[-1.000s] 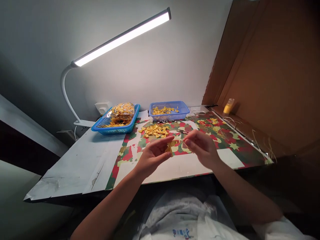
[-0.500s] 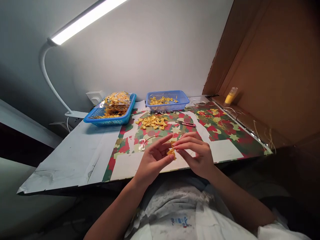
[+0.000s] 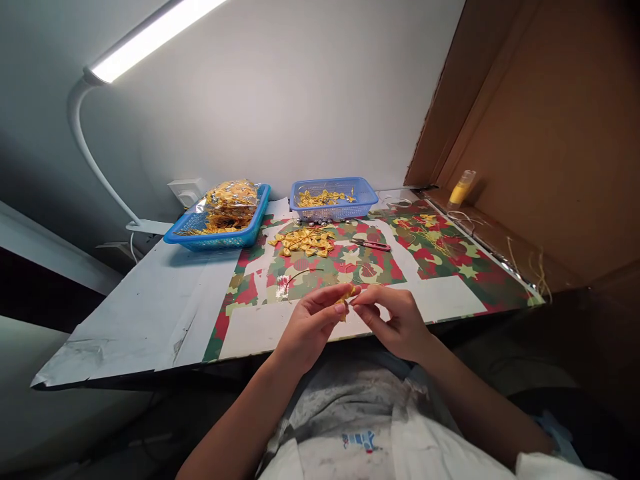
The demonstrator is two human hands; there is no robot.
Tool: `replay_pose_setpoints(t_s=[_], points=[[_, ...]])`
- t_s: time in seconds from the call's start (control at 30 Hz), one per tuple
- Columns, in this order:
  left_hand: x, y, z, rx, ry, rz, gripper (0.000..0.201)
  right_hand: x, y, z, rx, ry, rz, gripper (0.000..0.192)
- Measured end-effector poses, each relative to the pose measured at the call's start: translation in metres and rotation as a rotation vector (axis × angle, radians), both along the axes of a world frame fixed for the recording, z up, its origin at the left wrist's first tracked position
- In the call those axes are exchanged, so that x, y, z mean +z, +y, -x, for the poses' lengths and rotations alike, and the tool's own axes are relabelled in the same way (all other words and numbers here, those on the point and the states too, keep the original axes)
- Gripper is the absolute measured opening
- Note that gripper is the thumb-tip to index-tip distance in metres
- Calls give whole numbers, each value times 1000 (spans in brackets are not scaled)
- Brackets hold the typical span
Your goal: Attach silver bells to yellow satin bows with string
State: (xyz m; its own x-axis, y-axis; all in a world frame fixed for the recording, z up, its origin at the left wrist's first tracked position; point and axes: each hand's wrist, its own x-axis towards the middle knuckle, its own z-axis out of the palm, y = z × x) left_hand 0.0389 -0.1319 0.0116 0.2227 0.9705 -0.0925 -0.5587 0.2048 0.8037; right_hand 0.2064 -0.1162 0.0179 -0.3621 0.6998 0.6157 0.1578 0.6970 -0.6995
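The table — part white, part camouflage-patterned — bears a deep-blue basket and a paler basket; nearer lie heaped yellow bows, a pink tool; yellow strands lie rightward.

Both forearms, left and right, are bare and angle forward and inward from the lower part of the view, bringing the hands close together before the torso. The left hand is closed in a grip, thumb extended opposite the bent fingers. The right hand shows its back, fingers curled, thumb and index finger converging beside the left fingertips; full closure cannot be confirmed.
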Motion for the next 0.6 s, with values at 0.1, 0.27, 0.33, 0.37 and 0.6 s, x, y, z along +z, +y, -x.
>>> replay_pose_setpoints(t_s=[0.1, 0.27, 0.33, 0.37, 0.6], points=[[-2, 0, 1, -50, -18, 0, 32, 2, -1, 2, -9, -29, -17, 12], [-1, -3, 1, -44, 5, -38, 36, 1, -2, -1, -40, -28, -32, 13], [1, -4, 0, -4, 51, -61, 37, 0, -2, -2, -68, 34, -44, 11], [2, -6, -1, 24, 81, -79, 38, -1, -3, -2, -86, 82, -49, 10], [3, -15, -5, 183, 285, -281, 42, -2, -10, 4, -113, 333, 147, 10]])
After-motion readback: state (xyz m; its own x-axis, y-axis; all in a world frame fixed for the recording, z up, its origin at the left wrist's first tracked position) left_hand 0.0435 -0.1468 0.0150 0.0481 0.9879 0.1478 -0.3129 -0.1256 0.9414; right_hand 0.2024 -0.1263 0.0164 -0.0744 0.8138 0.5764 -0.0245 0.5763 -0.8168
